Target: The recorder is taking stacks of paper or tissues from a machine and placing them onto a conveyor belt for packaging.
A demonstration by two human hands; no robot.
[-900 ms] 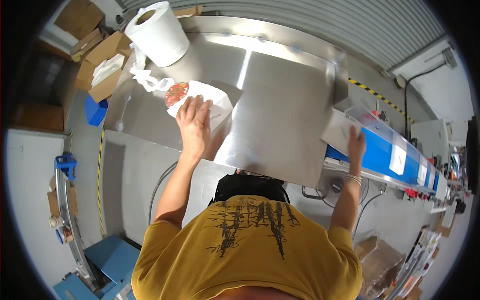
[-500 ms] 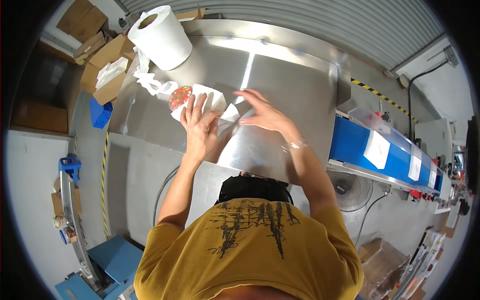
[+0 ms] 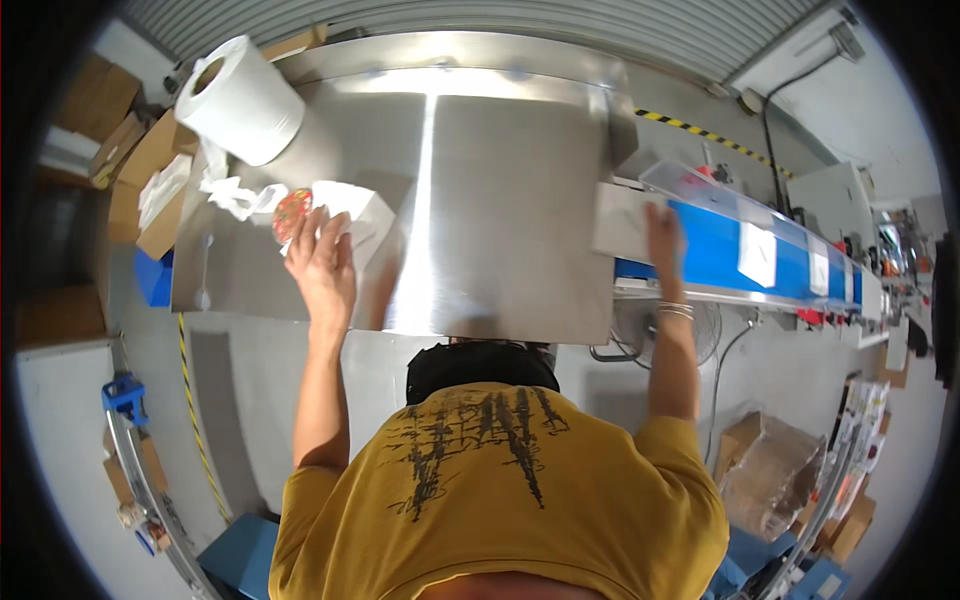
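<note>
My left hand (image 3: 322, 268) rests at the left of the steel table, fingers apart, at the edge of a round red patterned piece (image 3: 291, 212) and some folded white sheets (image 3: 362, 212). Part of both lies under the fingertips. Far to the right, my right hand (image 3: 667, 245), smeared by motion, is at the right edge of a flat white packet (image 3: 622, 220) and appears to grip it. That packet lies across the near end of a blue conveyor belt (image 3: 700, 240), beside the table's right edge.
Several white packets (image 3: 757, 254) lie along the belt under a clear cover (image 3: 705, 187). A large white paper roll (image 3: 240, 105) stands at the table's back left, with crumpled white paper (image 3: 235, 197) before it. An open cardboard box (image 3: 150, 190) is beyond the left edge.
My right hand has swung from beside the white sheets to the conveyor, where a white packet now lies at it. My left hand stays by the red piece. The whole view has shifted.
</note>
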